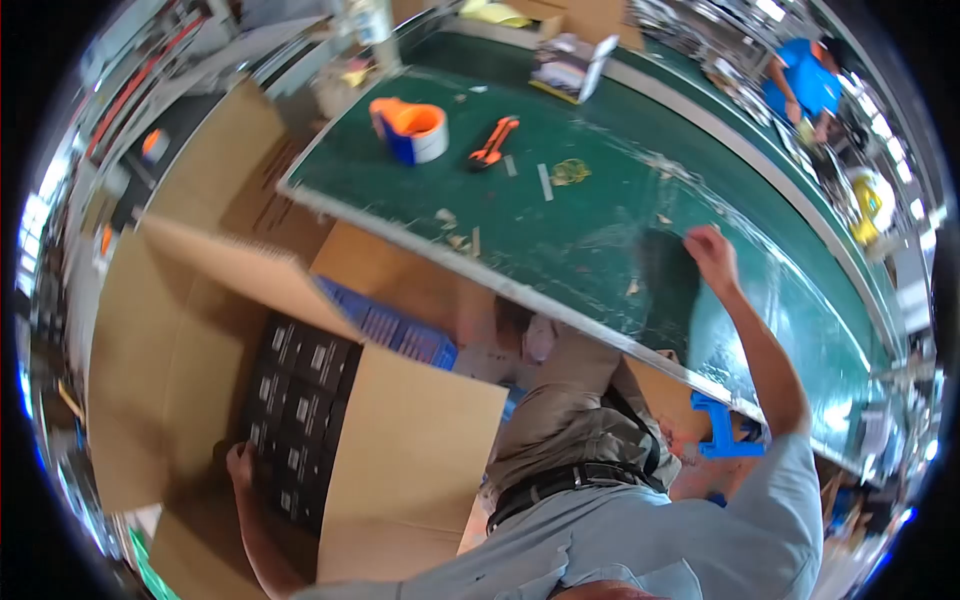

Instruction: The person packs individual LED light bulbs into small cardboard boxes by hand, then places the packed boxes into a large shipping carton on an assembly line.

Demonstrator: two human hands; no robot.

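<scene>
My left hand (240,466) reaches into a large open cardboard carton (410,450) and lies at the edge of the black boxes (300,410) packed inside it. Its fingers are partly hidden against the boxes. Over the right part of the green table (590,240), my right hand (708,250) is raised with its fingers drawn together; whatever they may hold is too small to make out. The carton's flaps stand open beside the table's front edge.
An orange and blue tape dispenser (412,130), an orange cutter (493,143), a yellowish band (571,172) and paper scraps lie on the table. A small printed box (571,68) stands at the back. Another person (803,82) works at the upper right. A blue tool (722,428) is below the table edge.
</scene>
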